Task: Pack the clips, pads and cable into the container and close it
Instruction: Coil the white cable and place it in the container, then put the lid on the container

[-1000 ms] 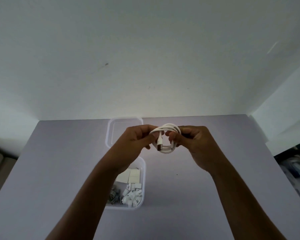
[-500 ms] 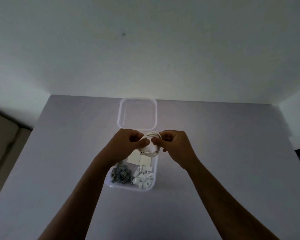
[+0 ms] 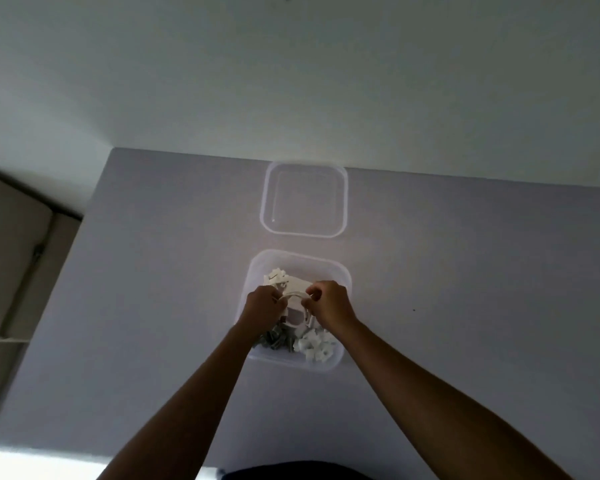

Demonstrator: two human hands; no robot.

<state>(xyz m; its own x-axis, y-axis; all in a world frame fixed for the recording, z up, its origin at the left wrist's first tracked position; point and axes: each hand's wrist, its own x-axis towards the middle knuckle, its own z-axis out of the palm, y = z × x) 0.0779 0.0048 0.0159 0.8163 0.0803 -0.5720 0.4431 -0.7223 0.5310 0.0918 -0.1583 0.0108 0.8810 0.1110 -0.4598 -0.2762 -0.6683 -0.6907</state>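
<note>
Between the left hand [image 3: 262, 308] and right hand [image 3: 329, 304], both pinching the coiled cable [image 3: 300, 311], keep loops tight while lowering it into the container [image 3: 340, 275].

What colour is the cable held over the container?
White; the cable shows best in the head view.

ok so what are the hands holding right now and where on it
Both hands hold the coiled white cable over the container: the left hand pinches the coil's left side, the right hand its right side.
</note>
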